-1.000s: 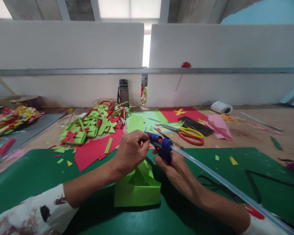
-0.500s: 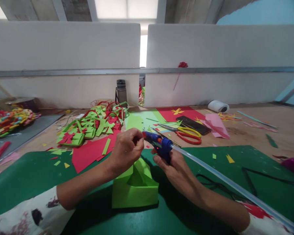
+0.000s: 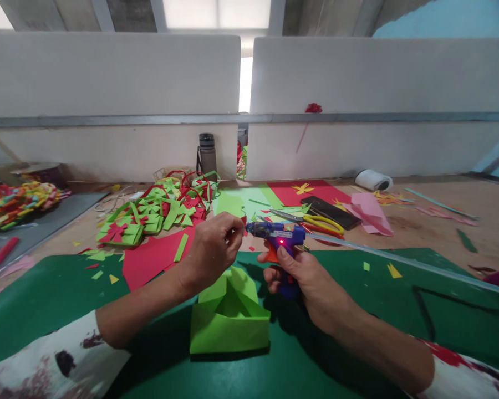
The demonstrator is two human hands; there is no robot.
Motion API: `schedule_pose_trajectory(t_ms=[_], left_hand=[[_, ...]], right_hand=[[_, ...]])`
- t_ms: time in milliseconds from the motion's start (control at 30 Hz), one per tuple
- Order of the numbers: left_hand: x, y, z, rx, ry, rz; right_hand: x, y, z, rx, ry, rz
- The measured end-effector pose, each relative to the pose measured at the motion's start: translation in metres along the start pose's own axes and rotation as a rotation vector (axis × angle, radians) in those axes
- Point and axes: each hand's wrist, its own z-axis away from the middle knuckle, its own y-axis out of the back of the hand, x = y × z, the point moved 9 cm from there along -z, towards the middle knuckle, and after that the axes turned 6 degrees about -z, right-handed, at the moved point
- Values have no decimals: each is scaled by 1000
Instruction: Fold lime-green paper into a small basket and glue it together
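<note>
My right hand (image 3: 311, 277) is wrapped round a blue glue gun (image 3: 280, 234) with an orange trigger and a glowing red light. A long clear glue stick (image 3: 382, 254) sticks out of its back. The nozzle points left, at the fingertips of my left hand (image 3: 216, 246). That hand is closed in a pinch on a small red piece (image 3: 244, 220), mostly hidden by the fingers and probably paper. Below both hands a folded light-green paper box (image 3: 230, 332) stands on the green mat, its top open; neither hand touches it.
Finished green and red paper pieces (image 3: 149, 216) are heaped at the left, beside red paper sheets (image 3: 145, 263). Scissors (image 3: 320, 224) and a black phone (image 3: 332, 212) lie beyond the glue gun. A bottle (image 3: 207, 154) stands by the white partition. A dark cord (image 3: 424, 313) lies at the right.
My right hand has turned the glue gun more level and side-on, its glue stick swinging up. My left hand keeps its pinch nearly in place. The green box stays put.
</note>
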Motion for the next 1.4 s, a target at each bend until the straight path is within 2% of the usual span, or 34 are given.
schedule_pose_trajectory(t_ms=[100, 233, 467, 667, 800, 967, 1033, 1233, 1400], left_hand=[[10, -8, 6, -28, -122, -48], [15, -18, 13, -68, -195, -64], [26, -24, 20, -82, -346, -206], [31, -25, 22, -79, -407, -330], [36, -27, 24, -124, -456, -402], [41, -27, 26, -158, -501, -398], [40, -25, 24, -143, -467, -323], [21, -8, 6, -38, -218, -162], [-8, -3, -7, -132, 142, 196]], right_hand=[[3, -2, 3, 21, -63, -52], [3, -6, 6, 21, -89, -71], [5, -9, 7, 9, -97, -90], [6, -9, 8, 15, -97, -85], [7, -11, 9, -8, -93, -92], [8, -13, 10, -17, -92, -74], [8, -12, 9, -16, -87, -54], [7, -12, 10, -43, -53, 14], [6, -10, 11, -28, -63, 9]])
